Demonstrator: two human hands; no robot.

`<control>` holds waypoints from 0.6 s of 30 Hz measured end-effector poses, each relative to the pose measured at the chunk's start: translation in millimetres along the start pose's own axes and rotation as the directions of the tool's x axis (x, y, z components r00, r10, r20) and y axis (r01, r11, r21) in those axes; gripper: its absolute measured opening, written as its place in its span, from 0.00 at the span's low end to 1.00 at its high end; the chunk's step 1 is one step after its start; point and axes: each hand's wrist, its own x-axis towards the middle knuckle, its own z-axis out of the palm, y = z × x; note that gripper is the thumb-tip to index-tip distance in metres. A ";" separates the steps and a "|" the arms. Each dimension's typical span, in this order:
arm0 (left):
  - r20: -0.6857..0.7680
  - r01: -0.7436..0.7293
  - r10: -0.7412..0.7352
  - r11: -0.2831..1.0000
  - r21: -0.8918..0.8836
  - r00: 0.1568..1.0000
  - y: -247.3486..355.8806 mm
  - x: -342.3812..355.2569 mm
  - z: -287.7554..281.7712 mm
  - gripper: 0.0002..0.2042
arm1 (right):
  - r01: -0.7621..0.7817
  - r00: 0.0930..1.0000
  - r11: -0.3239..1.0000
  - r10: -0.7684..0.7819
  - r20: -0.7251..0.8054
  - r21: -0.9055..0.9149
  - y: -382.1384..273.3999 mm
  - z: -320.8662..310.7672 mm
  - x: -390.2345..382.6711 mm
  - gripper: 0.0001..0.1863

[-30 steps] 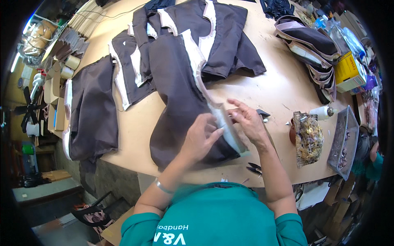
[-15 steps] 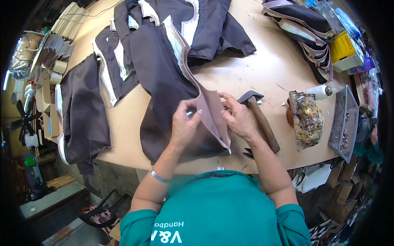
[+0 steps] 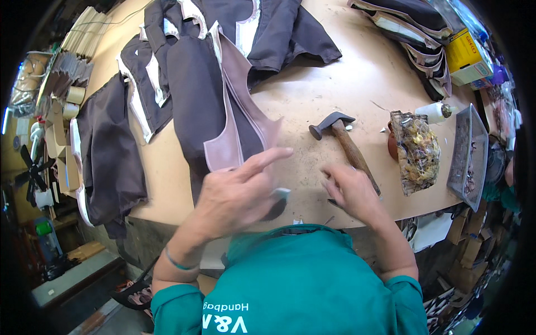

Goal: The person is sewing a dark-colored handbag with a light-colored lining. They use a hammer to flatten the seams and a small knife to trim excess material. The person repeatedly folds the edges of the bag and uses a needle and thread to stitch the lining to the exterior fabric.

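A dark brown fabric piece [image 3: 192, 92] with dusty-pink edging [image 3: 222, 151] lies in front of me, its pink flaps spread apart. My left hand [image 3: 234, 195], smeared by motion, is over its near end with the index finger stretched out to the right. Its other fingers are partly bent, and I see nothing held in them. To the right, my right hand [image 3: 357, 195] is low over the table with curled fingers. A small dark pointed tip [image 3: 333, 202] shows below those fingers; the rest is hidden. Beside this hand lies a hammer [image 3: 352, 148] with a wooden handle.
More brown fabric pieces [image 3: 109, 151] with white edges lie at left and far. On the right are a thread-covered pad [image 3: 416, 156], a white bottle [image 3: 432, 113], a mesh basket [image 3: 468, 159] and a yellow box [image 3: 468, 53]. Stacked pieces [image 3: 413, 44] lie at the far right.
Both hands have let go of the pink edging, which now falls open. My left hand has come nearer and left; my right hand has moved right and down, beside the hammer handle.
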 end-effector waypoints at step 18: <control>0.436 0.537 -0.322 0.594 -0.599 0.841 10.5 19.4 12.4 0.12 | -0.175 0.977 0.394 0.184 0.110 0.902 -28.3 -9.9 -37.8 0.16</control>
